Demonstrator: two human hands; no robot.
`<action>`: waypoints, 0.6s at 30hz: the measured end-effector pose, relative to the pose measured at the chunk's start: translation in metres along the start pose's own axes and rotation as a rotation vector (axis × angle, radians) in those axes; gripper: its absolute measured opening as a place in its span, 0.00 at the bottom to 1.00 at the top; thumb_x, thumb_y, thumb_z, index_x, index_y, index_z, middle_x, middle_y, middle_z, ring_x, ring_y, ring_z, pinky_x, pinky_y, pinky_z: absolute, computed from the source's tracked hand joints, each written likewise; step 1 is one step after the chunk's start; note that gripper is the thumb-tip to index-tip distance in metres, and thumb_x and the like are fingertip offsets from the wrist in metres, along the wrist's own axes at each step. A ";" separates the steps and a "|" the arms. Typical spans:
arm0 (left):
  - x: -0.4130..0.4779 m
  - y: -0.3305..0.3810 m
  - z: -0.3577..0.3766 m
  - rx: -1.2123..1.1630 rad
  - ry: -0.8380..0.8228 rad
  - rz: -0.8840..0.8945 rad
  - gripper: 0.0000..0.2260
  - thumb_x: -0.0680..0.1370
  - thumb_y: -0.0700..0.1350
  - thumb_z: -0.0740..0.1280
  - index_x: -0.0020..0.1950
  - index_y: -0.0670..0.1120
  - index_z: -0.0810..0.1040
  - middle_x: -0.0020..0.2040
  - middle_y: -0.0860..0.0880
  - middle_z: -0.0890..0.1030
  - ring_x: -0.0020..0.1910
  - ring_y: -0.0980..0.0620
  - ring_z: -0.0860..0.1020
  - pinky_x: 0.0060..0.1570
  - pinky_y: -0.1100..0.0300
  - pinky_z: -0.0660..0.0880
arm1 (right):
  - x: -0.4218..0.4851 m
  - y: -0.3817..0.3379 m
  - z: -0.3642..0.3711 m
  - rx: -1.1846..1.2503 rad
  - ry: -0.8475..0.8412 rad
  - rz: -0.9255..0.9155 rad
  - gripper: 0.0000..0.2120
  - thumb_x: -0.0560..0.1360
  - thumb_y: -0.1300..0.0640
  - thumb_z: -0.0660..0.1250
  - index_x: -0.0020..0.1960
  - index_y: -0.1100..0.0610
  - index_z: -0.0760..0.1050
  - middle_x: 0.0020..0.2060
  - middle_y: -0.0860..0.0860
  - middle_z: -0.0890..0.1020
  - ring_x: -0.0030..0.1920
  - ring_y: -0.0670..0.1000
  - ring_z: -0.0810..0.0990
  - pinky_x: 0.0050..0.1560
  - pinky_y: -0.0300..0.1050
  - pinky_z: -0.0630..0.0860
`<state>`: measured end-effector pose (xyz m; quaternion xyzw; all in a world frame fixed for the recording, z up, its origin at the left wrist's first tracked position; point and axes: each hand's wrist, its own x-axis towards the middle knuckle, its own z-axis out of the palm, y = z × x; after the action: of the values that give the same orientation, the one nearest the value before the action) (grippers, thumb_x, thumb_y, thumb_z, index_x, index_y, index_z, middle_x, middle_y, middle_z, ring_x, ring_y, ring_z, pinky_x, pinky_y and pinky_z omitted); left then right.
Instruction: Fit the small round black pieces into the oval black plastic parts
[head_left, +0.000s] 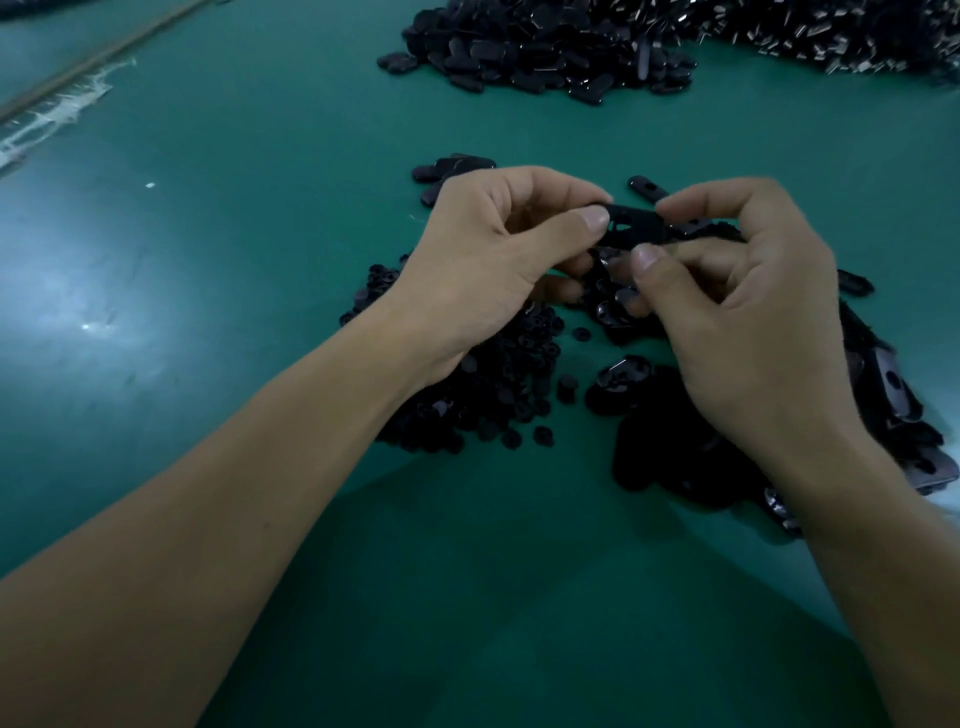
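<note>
Currently, stock as seen from beside the bench:

- Oval part (644, 223): one, black, held in the air above the near heaps. The left hand (488, 249) pinches its left end between thumb and forefinger. The right hand (753, 312) pinches its right end, fingers curled. An opening shows in its face. I cannot tell whether a round piece is seated in it, or hidden under the right fingers.
- Heap of small round pieces (498, 395): on the bench (234, 249) under the left wrist, a few strays just beside it. Plenty remain.
- Heap of oval parts (883, 400): under and to the right of the right hand, running toward the near right edge. Likely unfitted stock.
- Small cluster of ovals (457, 166): just beyond the left hand. One loose oval (647, 188) lies beyond the held part.
- Far pile (545, 52): large, black ovals, with glinting metal bits (831, 36) to its right. Fitted or not, too small to tell.

Progress, as a judgement: one fitting in hand, and most of the work left, going by the size of the near heaps.

Room: broad green surface lies open to the left and between near heaps and far pile. A strip (98, 57) with white scraps (57, 111) marks the far left edge, well apart. The right side is crowded, so a sweep there could scatter parts.
</note>
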<state>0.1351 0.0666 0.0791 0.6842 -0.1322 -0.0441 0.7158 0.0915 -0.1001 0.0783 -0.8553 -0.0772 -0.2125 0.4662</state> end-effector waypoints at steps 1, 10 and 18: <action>0.000 0.000 0.000 0.009 0.019 0.006 0.04 0.80 0.37 0.69 0.47 0.44 0.83 0.37 0.52 0.82 0.36 0.58 0.80 0.39 0.63 0.79 | 0.000 0.002 0.000 -0.083 -0.013 -0.005 0.08 0.79 0.52 0.69 0.55 0.44 0.72 0.37 0.41 0.85 0.40 0.43 0.83 0.42 0.39 0.78; 0.003 -0.005 -0.003 0.105 0.123 0.046 0.03 0.81 0.38 0.70 0.48 0.44 0.82 0.38 0.56 0.80 0.39 0.62 0.79 0.46 0.62 0.81 | 0.004 0.003 -0.001 -0.710 -0.353 -0.100 0.14 0.80 0.47 0.67 0.61 0.50 0.83 0.46 0.49 0.70 0.53 0.54 0.70 0.48 0.44 0.61; 0.004 -0.006 -0.002 0.065 0.102 0.099 0.04 0.80 0.35 0.69 0.50 0.43 0.81 0.40 0.46 0.83 0.38 0.55 0.83 0.42 0.63 0.81 | 0.004 0.000 0.006 -0.701 -0.399 -0.078 0.09 0.80 0.52 0.68 0.56 0.54 0.84 0.47 0.51 0.73 0.52 0.55 0.73 0.49 0.50 0.72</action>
<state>0.1398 0.0677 0.0737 0.7012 -0.1306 0.0308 0.7002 0.0971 -0.0954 0.0776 -0.9833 -0.1216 -0.0734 0.1139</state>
